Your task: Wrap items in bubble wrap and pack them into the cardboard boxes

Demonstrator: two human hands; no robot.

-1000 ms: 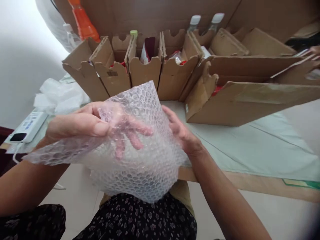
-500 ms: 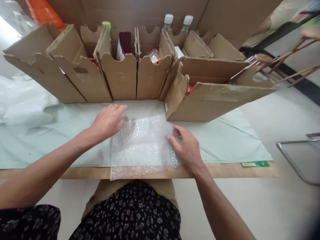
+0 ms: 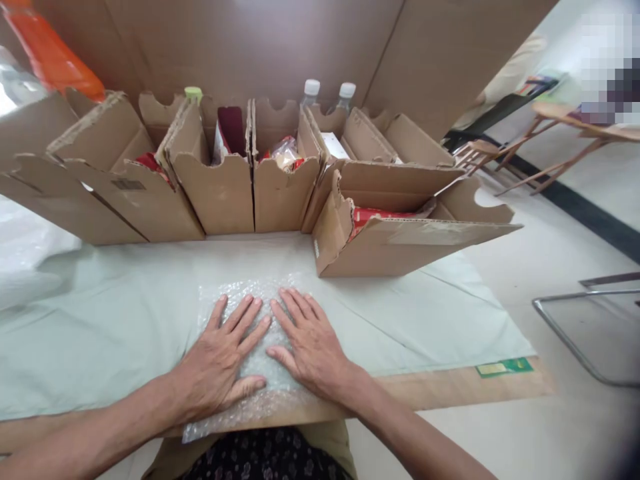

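A clear sheet of bubble wrap [image 3: 273,397] lies on the pale green cloth [image 3: 125,320] at the table's front edge, its near end reaching over the wooden strip. My left hand [image 3: 220,357] rests flat on its left part, fingers spread. On its right part lies my right hand [image 3: 313,343], palm down, with the thumb held apart. Both hands are open and grip nothing. The hands cover much of the sheet.
Behind the sheet stands a row of open cardboard boxes [image 3: 213,200] with packets inside. One more cardboard box [image 3: 390,250], holding a red packet, stands nearer at right. White plastic [image 3: 30,247] lies at left. A green label [image 3: 505,367] sits on the wooden edge.
Both hands have come down onto the bubble wrap and closer together, fingers now spread flat. The camera view has shifted, so the boxes appear lower.
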